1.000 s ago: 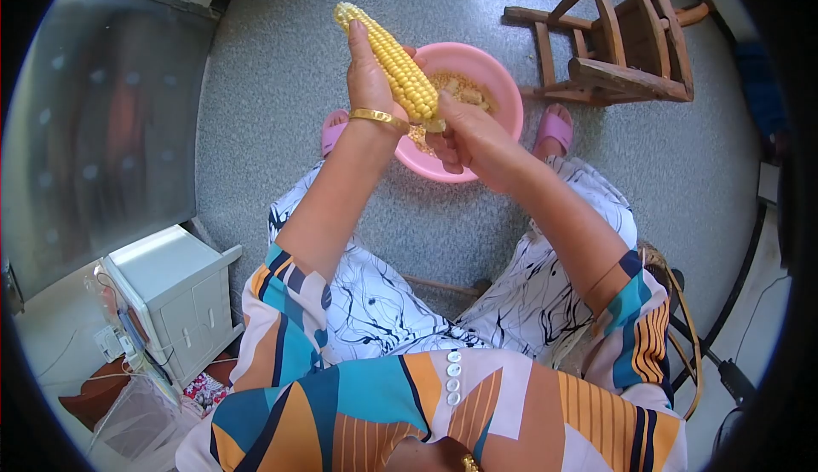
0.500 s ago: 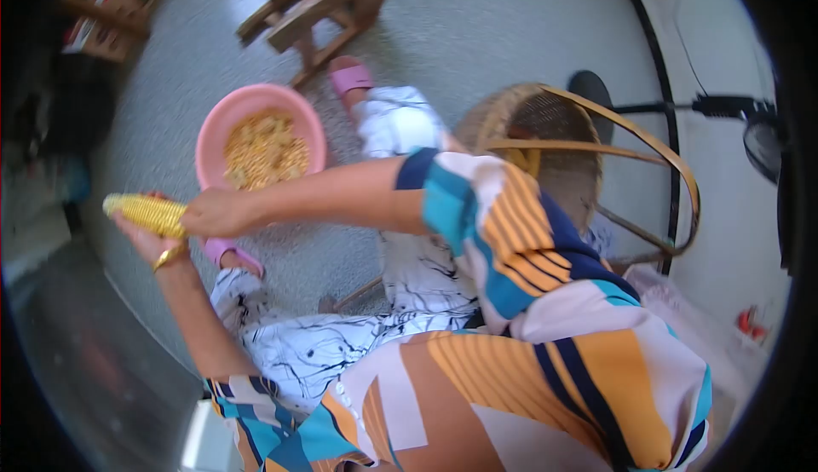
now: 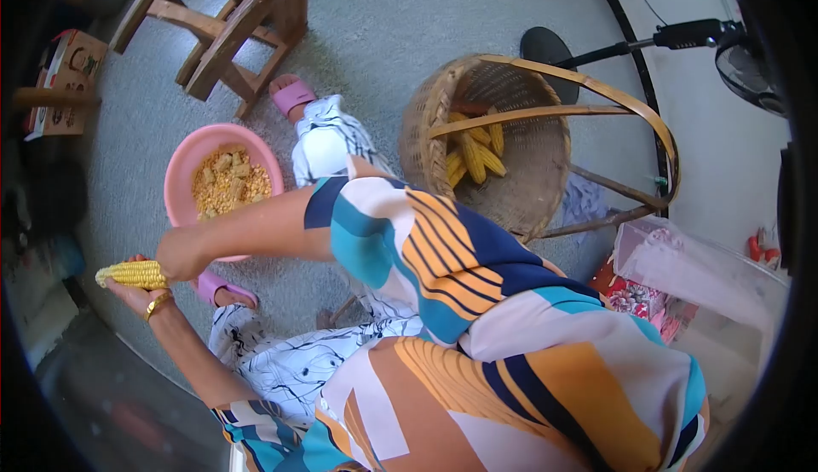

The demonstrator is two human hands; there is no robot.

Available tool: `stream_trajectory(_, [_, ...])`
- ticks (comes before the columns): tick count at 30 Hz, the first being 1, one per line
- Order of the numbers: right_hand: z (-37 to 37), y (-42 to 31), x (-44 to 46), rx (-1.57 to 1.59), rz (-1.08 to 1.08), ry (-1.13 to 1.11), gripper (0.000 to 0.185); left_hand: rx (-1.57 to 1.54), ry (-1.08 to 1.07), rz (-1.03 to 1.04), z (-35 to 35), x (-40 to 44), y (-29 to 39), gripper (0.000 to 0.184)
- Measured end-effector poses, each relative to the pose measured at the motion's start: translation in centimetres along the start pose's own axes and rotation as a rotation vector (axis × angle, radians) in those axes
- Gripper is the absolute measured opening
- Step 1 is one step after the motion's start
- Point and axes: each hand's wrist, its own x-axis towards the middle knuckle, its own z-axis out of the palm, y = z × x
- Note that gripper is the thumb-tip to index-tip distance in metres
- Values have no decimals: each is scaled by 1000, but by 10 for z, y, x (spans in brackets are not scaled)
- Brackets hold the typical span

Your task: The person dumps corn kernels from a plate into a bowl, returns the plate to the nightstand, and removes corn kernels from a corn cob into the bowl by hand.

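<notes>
An ear of corn [image 3: 136,275] with yellow kernels and a pale bare tip lies nearly level at the left. My left hand [image 3: 136,297], a gold bracelet at its wrist, is closed around it from below, with fingertips showing over the top. My right hand [image 3: 176,255] is curled against the ear's right end; its fingers are mostly hidden behind the back of the hand. Just above the hands, a pink basin [image 3: 176,184] on the floor holds loose kernels and several pieces of bare cob.
A woven basket [image 3: 426,131] with a tall handle holds several ears of corn [image 3: 477,152] at the right. A wooden stool or chair [image 3: 247,25] lies at the top. A fan [image 3: 665,39] on a stand is at the upper right, a cardboard box [image 3: 72,80] at the upper left.
The view has shifted, so the basket's corn shows more fully. The ear stays in both hands; my right hand has turned over its right end, its fingers less visible.
</notes>
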Motion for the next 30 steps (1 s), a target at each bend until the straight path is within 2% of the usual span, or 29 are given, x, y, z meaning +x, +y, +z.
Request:
stream_trajectory(2, [4,9,12,-199,-219,-39,22,-40,-14,32,-1,-3,0,48])
stream_trajectory(4, [0,6,1,-155,-183,-5,18,-16,-75,49,-1,-7,-4,52])
stream_trajectory(5, [-2,8,-2,-237,-298,-32,22,-37,-89,24,3,-15,-4,56])
stream_trajectory(7, [-8,0,-11,-123,-196,13,30,-92,-55,-34,9,-19,-6,60])
stream_trajectory(8, [-11,-5,-13,-142,-183,55,30,-83,-9,7,9,-14,-10,62])
stream_trajectory(9, [-21,-19,-19,-33,5,57,31,-122,32,-52,13,-19,-10,64])
stream_trajectory(13, [-8,-19,-9,-10,98,175,32,-260,109,2,31,-32,-2,62])
stream_trajectory(19, [-2,-20,-10,-61,60,287,26,-254,134,16,36,-42,5,61])
stream_trajectory(30, [3,-15,-12,-74,1,352,18,-250,108,19,38,-46,7,59])
